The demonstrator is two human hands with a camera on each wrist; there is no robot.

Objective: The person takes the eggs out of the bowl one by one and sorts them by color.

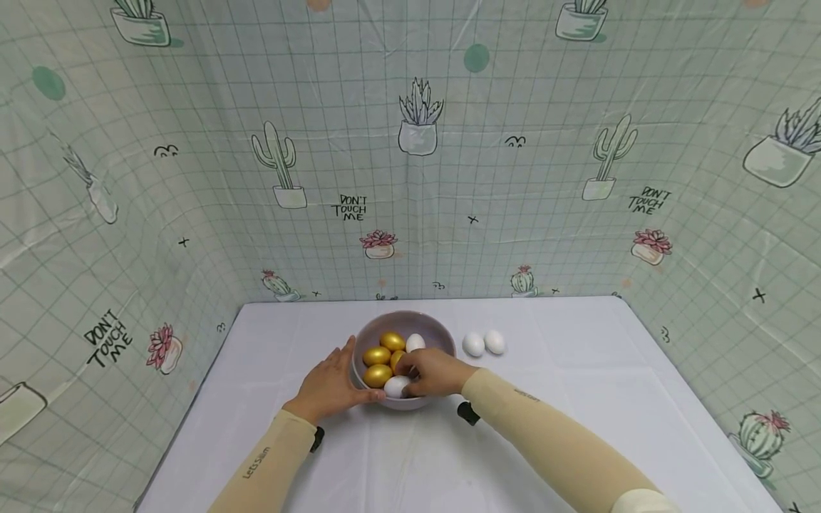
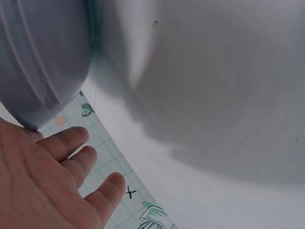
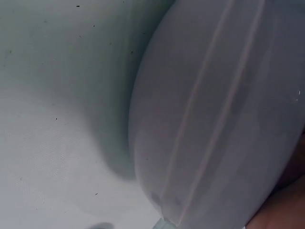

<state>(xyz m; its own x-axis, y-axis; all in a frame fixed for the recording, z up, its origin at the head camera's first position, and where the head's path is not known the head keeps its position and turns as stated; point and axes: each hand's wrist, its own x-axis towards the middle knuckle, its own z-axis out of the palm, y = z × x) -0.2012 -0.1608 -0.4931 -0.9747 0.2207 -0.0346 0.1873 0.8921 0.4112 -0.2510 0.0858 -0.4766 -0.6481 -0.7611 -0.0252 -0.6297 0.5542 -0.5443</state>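
Note:
In the head view a mauve bowl (image 1: 410, 405) stands on the table with several golden eggs (image 1: 377, 375) inside. My left hand (image 1: 330, 383) lies along the bowl's left side, fingers stretched out and thumb at the near rim. Reaching over the right rim, my right hand (image 1: 436, 372) pinches a white egg (image 1: 395, 387) low at the front of the bowl; its fingertips are partly hidden. Another white egg (image 1: 415, 343) lies at the back of the bowl. The right wrist view shows mostly the bowl's outer wall (image 3: 205, 114).
Two white eggs, one nearer (image 1: 473, 345) and one farther right (image 1: 495, 342), lie side by side on the white tablecloth (image 1: 564, 399), right of the bowl. A cactus-print curtain (image 1: 474, 171) encloses the table's back and sides.

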